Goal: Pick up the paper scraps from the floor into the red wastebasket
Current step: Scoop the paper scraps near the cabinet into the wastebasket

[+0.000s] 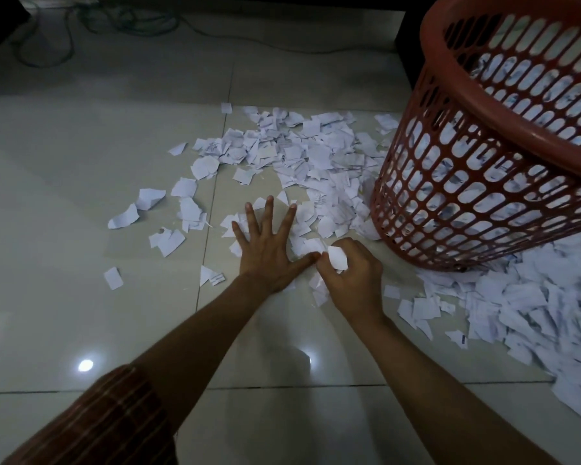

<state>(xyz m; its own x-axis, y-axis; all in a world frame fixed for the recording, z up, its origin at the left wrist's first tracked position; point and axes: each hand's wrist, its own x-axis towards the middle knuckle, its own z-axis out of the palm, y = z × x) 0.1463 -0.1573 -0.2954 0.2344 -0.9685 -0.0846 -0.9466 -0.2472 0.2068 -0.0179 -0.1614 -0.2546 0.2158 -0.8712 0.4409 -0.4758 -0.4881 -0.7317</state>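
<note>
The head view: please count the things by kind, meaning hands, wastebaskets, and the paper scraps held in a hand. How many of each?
Hands: 2, left hand flat on the floor scraps, right hand gripping paper.
Red wastebasket: 1.
Scraps held in the right hand: at least 1 white scrap; more may be hidden.
Loose paper scraps on the floor: too many to count.
Total counted: 4.

Lower centre of the frame: left hand [267, 251] lies flat, fingers spread, on paper scraps [302, 156] covering the tiled floor [81, 182]. Right hand [351, 275], just beside it, pinches a white scrap [336, 257]. Upper right: red wastebasket [477, 182], tilted, holding scraps. Upper left: cables [125, 18].
</note>
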